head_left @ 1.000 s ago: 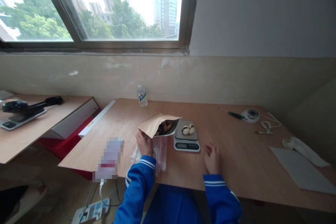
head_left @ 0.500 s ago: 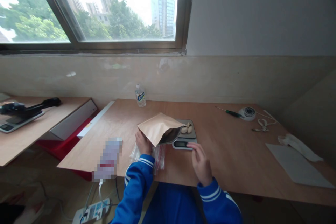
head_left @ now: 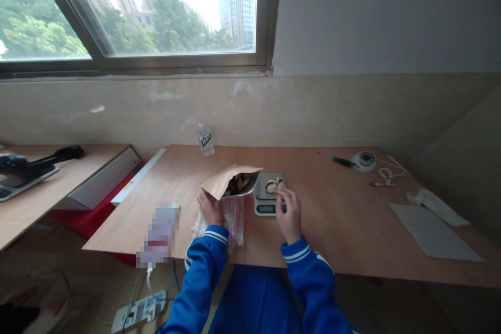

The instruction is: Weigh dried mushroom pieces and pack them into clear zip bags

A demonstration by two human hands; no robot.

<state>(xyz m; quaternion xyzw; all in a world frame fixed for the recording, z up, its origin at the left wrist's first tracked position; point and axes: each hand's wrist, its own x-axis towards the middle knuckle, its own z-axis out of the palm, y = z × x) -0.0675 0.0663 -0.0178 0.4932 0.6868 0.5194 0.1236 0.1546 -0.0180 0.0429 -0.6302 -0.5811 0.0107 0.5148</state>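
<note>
My left hand (head_left: 210, 208) grips the lower edge of an open brown paper pouch (head_left: 225, 181), tilted with its mouth toward the right; dark and pale pieces show inside it. Under that hand lies a stack of clear zip bags (head_left: 234, 217). A small grey digital scale (head_left: 268, 199) sits just right of the pouch with a few pale pieces (head_left: 273, 185) on its platform. My right hand (head_left: 288, 215) reaches over the scale's front, fingertips bent at those pieces; whether it grips one is not clear.
A water bottle (head_left: 204, 139) stands at the table's back edge. A green-handled screwdriver (head_left: 337, 160), a round tape reel (head_left: 364, 160) and a white cord lie at the back right. Grey sheet (head_left: 432, 231) at right. Second table (head_left: 35, 198) at left, power strip (head_left: 139, 312) on the floor.
My right hand moved from resting on the table to the scale's platform. The pouch dipped, then tilted open again. The view shifted slightly.
</note>
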